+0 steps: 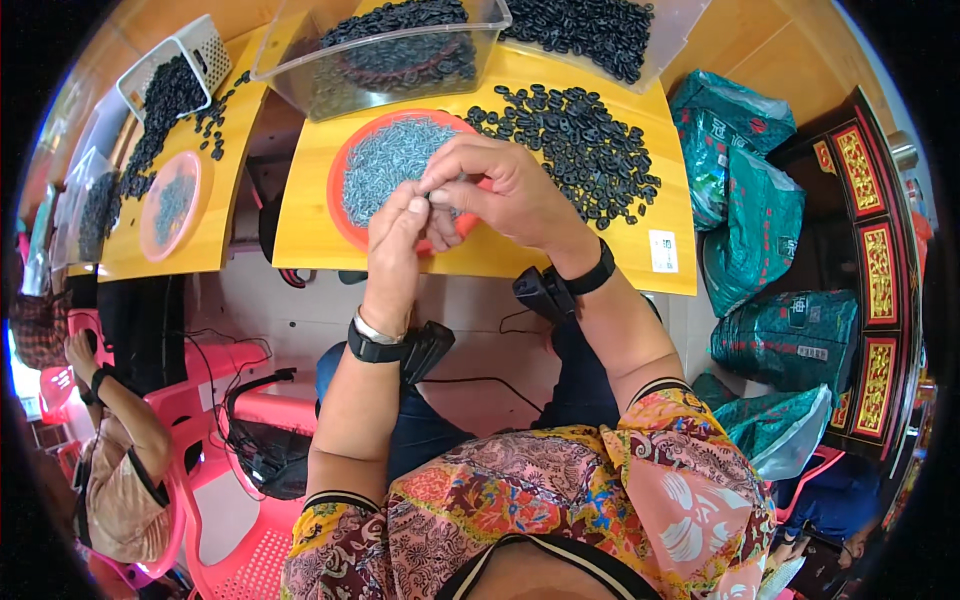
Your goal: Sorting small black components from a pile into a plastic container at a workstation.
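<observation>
My left hand [395, 245] and my right hand [505, 190] meet over the near edge of a red round tray [345, 225] filled with small grey metal clips [385, 160]. The fingertips of both hands pinch a tiny part between them; it is too small to tell what it is. A heap of black rubber rings [575, 135] lies on the yellow table [500, 260] just right of the tray, close behind my right hand. Both wrists wear black bands with small black devices.
Clear plastic bins [385, 60] of black rings stand at the back. A second yellow table [190, 250] on the left holds a pink tray, a white basket [200, 45] and more rings. Green sacks [760, 230] pile at the right. Another person [110, 470] sits on a pink chair at the lower left.
</observation>
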### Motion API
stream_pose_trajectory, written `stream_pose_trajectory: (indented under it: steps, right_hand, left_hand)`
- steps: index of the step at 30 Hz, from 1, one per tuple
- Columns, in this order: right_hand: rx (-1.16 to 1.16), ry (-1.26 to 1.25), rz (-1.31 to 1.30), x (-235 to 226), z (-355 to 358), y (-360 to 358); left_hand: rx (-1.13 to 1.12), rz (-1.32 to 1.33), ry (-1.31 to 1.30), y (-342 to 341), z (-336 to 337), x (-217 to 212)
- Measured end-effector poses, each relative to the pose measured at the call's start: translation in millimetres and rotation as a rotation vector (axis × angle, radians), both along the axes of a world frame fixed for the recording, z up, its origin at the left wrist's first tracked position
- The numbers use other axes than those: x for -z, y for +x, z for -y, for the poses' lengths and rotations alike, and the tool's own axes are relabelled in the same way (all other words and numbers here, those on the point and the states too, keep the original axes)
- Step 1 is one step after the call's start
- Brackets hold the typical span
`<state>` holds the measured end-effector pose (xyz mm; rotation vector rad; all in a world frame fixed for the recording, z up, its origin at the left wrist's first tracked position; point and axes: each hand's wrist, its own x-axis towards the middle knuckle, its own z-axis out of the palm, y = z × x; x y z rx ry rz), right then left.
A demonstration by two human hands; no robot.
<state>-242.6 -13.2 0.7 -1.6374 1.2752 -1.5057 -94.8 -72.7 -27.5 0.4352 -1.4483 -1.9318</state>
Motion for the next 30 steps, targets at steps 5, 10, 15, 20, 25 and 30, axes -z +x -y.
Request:
stream_pose_trajectory:
  steps: [5, 10, 15, 20, 25, 30]
  right_hand:
    - [-0.088, -0.054, 0.0, 7, 0, -6]
    - [-0.065, 0.028, 0.085, 3, -4, -5]
    - [0.045, 0.202, 0.156, 3, -8, -9]
    - [-0.003, 0.265, 0.161, 8, -7, -4]
    - [0.057, 0.239, 0.148, 12, -3, -4]
    - [0.061, 0.243, -0.023, 5, 0, -2]
  left_hand:
    - [0.172, -0.188, 0.214, -2, 4, 7]
    - [0.085, -0.169, 0.176, 2, 4, 8]
    - [-0.165, 0.08, -0.114, 0, -3, 4]
    - [-0.193, 0.122, -0.177, -2, -2, 6]
    - [-0.057, 0.144, -0.146, -1, 3, 3]
    - [-0.035, 0.063, -0.09, 5, 12, 8]
